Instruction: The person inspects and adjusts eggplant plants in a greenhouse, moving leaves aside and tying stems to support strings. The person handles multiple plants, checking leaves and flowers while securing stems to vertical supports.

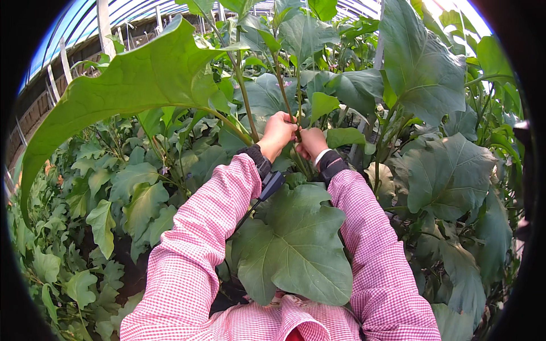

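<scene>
My left hand (278, 133) and my right hand (312, 144) meet at the upright stems (286, 96) of an eggplant plant, ahead of me. The fingers of the left are closed around a stem from the left side. Close beside it, the right has its thumb and fingers pinched at the same stems, a little lower. Whether anything thin lies between the fingertips is too small to tell. A broad eggplant leaf (294, 245) spreads between my forearms. Both wrists wear dark bands, and a black device with a cable is at the left one.
A very large leaf (140, 76) arches over the upper left. More big leaves (448, 174) crowd the right side. Dense eggplant foliage (140, 187) fills the lower left. Pale posts (104, 27) and a curved greenhouse roof stand behind. Thin strings hang among the stems.
</scene>
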A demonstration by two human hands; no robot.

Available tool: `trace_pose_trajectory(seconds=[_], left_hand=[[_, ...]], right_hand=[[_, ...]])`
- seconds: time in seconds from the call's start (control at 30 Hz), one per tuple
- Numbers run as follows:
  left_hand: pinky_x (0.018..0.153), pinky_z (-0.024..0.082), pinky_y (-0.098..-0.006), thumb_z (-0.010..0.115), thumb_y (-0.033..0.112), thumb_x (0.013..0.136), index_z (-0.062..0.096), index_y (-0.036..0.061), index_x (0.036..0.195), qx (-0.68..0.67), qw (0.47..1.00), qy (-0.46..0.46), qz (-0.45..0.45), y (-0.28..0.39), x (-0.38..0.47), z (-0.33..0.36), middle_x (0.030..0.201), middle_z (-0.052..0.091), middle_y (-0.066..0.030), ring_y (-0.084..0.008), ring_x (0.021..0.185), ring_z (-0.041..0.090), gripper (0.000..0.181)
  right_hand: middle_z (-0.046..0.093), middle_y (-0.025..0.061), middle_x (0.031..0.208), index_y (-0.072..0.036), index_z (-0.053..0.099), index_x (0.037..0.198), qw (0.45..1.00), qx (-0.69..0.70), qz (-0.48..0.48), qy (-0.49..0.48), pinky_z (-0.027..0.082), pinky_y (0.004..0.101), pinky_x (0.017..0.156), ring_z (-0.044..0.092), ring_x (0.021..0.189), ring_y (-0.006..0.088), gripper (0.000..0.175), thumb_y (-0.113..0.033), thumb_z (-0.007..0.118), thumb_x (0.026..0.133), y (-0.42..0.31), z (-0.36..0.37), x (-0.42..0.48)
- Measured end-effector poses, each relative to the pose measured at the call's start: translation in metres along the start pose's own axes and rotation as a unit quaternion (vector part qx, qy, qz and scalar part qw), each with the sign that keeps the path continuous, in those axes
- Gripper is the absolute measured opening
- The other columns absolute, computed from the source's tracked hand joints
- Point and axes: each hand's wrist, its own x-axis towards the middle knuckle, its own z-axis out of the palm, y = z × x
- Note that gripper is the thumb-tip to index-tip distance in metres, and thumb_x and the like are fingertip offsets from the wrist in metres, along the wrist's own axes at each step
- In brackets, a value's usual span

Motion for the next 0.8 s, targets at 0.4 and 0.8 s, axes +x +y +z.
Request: trace_pose_trajectory(seconds=[0.4, 0.8], left_hand=[[0.074, 0.047, -0.0271, 0.063, 0.024, 0.092, 0.062, 0.003, 0.103, 0.088, 0.993, 0.006, 0.08, 0.006, 0.002, -0.018, 0.092, 0.065, -0.001, -0.0114, 0.081, 0.059, 0.024], [0.066, 0.048, -0.026, 0.062, 0.021, 0.094, 0.064, -0.0011, 0.095, -0.007, 0.988, -0.025, 0.149, 0.021, 0.002, 0.0, 0.078, 0.066, -0.0029, -0.0103, 0.07, 0.059, 0.022]], right_hand=[[0.068, 0.0146, 0.077, 0.003, 0.065, 0.095, 0.641, -0.677, -0.11, -0.344, 0.053, 0.0371, 0.059, 0.067, 0.063, 0.0235, 0.034, -0.029, 0.064, 0.086, -0.063, -0.138, -0.177], [0.068, 0.0131, 0.071, -0.002, 0.071, 0.092, 0.82, -0.414, -0.395, 0.003, 0.055, 0.0372, 0.061, 0.07, 0.069, 0.0274, 0.018, -0.012, 0.06, 0.081, -0.194, -0.04, -0.059]])
